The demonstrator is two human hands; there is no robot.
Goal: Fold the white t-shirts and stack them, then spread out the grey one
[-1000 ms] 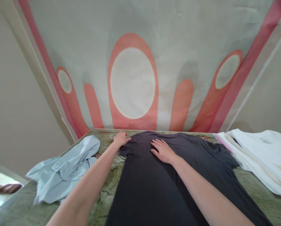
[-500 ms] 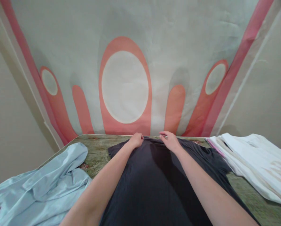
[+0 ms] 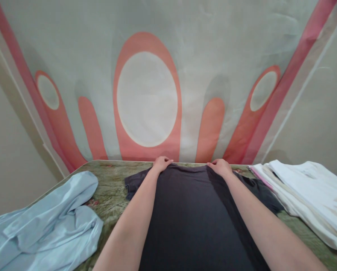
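Note:
A black T-shirt (image 3: 193, 214) lies spread out, its neckline at the far edge of the table and its body running toward me. At the left end of the neckline, my left hand (image 3: 163, 164) pinches the fabric by the shoulder. My right hand (image 3: 219, 166) grips the opposite shoulder, fingers closed on the cloth. Between the hands the collar is stretched fairly straight. One short sleeve shows beyond each forearm, and the shirt's lower part runs out of view.
Crumpled light blue cloth (image 3: 50, 226) lies on the left. To the right is a stack of folded white garments (image 3: 312, 195), close to the right sleeve. The green patterned table cover (image 3: 112, 184) ends at a wall panel with pink shapes (image 3: 148, 154).
My right hand has moved right and closed on the shirt's right shoulder. The neckline is now pulled wider and straighter, while my left hand stays near the left shoulder.

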